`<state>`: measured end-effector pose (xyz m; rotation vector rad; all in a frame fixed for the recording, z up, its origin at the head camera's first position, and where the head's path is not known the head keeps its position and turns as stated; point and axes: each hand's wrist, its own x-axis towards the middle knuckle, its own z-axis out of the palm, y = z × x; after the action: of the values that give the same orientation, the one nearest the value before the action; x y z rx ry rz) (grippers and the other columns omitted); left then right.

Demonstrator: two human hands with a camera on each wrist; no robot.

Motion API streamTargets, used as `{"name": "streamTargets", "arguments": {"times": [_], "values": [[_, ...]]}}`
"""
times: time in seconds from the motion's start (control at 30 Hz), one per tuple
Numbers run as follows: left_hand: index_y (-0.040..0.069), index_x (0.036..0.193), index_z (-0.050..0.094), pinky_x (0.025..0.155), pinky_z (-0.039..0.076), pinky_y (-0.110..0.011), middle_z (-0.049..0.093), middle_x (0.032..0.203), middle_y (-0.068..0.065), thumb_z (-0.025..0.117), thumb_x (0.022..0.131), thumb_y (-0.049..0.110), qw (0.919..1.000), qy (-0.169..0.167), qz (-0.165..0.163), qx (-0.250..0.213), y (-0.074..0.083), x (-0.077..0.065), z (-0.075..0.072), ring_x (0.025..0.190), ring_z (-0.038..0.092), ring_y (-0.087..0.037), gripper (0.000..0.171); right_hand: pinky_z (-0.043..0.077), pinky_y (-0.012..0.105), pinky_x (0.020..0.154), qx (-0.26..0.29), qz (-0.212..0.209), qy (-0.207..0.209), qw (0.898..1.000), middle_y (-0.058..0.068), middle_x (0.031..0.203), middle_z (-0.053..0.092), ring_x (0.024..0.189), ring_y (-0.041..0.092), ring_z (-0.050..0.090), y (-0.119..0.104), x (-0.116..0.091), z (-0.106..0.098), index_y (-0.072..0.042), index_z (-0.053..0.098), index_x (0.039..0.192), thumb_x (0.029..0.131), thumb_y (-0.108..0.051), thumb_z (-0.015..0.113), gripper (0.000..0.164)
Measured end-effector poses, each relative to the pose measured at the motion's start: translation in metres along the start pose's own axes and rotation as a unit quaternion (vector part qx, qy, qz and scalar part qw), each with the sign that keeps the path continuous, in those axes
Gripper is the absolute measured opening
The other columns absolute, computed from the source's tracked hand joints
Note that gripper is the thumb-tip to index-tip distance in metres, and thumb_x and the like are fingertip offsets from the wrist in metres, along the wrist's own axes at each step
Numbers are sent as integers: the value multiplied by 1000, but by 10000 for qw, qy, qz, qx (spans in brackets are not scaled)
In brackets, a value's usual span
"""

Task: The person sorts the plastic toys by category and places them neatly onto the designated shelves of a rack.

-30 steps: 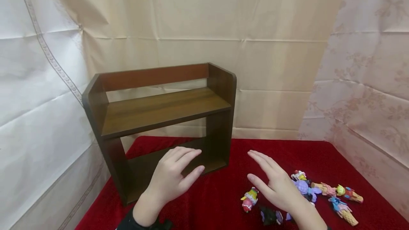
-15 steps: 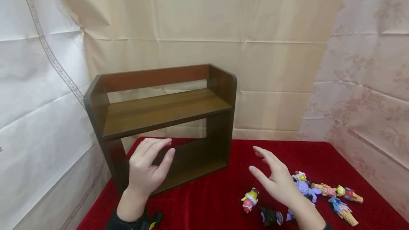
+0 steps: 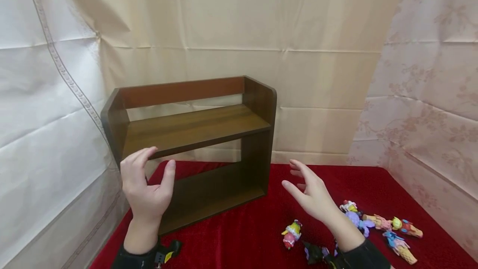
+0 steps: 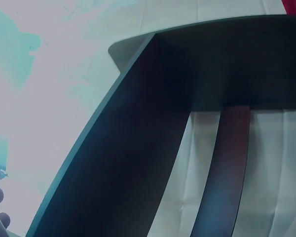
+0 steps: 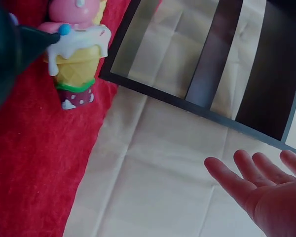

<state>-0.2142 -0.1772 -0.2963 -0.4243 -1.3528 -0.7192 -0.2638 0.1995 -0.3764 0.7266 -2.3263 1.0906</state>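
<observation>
1. Shelf, dark brown with two boards, stands upright on the red cloth, left of centre; I judge its slight angle keeps its front facing the person.
2. Left hand is raised before the shelf's left part, thumb well apart from gently bent fingers, holding nothing; from my feed I can't tell whether it touches the wood.
3. Right hand hangs above the cloth, right of the shelf and apart from it, thumb spread from loosely curved fingers, nothing in its grasp.
4. Toys lie to the right: a yellow-and-pink figure alone, a dark toy near it, and a loose cluster including a purple figure and a blue figure. Lying there probably suits the right hand's reach.
5. Writing: I can read no brand or label anywhere; the yellow patch at the left wrist is too small to make out.
</observation>
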Motion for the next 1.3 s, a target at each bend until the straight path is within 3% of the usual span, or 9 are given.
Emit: {"name": "streamTargets", "arguments": {"times": [0.27,0.47,0.6,0.77,0.83,1.0,1.13,1.3], "values": [[-7,113,50,101,30,-46,48,124,-23,67,74,23,9975,237,-653,127,-8,9,-10,118,38,-34,52,55,50,79,-20,86,-53,9999,6,138,47,115,25,52,-1,22,8,-19,37,143,88,-33,70,66],[-3,136,31,111,18,-43,30,143,-17,69,74,14,9911,-295,-1295,101,-7,19,-18,132,22,-28,74,54,51,80,30,271,-168,9995,9,140,44,118,27,50,1,36,14,-19,32,145,88,-36,69,70],[3,144,22,111,19,-43,29,146,-11,73,73,8,9798,-690,-1876,-29,-20,18,-24,132,24,-22,88,54,50,81,67,381,-230,9990,10,141,43,118,27,50,2,44,19,-18,31,145,87,-37,69,72],[18,148,23,110,25,-45,34,146,1,80,72,14,9594,-1073,-2578,398,-47,8,-31,129,30,-12,95,51,51,87,43,499,-266,9984,10,142,43,118,25,50,3,54,26,-18,30,146,87,-37,70,73],[23,148,23,109,27,-47,35,145,4,82,71,16,9521,-1247,-2745,501,-55,5,-33,128,32,-10,97,49,52,89,51,514,-253,9983,12,142,43,117,26,51,4,58,28,-16,29,146,87,-35,70,74],[29,148,23,106,28,-57,36,144,3,85,67,11,9439,-1786,-2763,299,-68,5,-39,128,32,-13,104,46,55,92,136,570,-255,9980,17,142,41,115,30,52,7,67,33,-11,28,146,87,-29,71,76],[28,146,32,101,35,-59,44,140,2,82,73,16,9350,-1892,-2943,575,-73,4,-43,126,38,-15,89,48,53,90,178,665,-323,9971,17,141,42,113,30,53,10,74,38,-11,27,146,87,-29,72,77],[28,141,44,88,48,-55,52,136,4,72,84,32,9134,-1737,-3509,1115,-76,1,-46,120,48,-18,64,50,48,89,374,844,-373,9950,19,138,43,111,30,55,11,81,44,-11,26,146,87,-27,71,76]]}}
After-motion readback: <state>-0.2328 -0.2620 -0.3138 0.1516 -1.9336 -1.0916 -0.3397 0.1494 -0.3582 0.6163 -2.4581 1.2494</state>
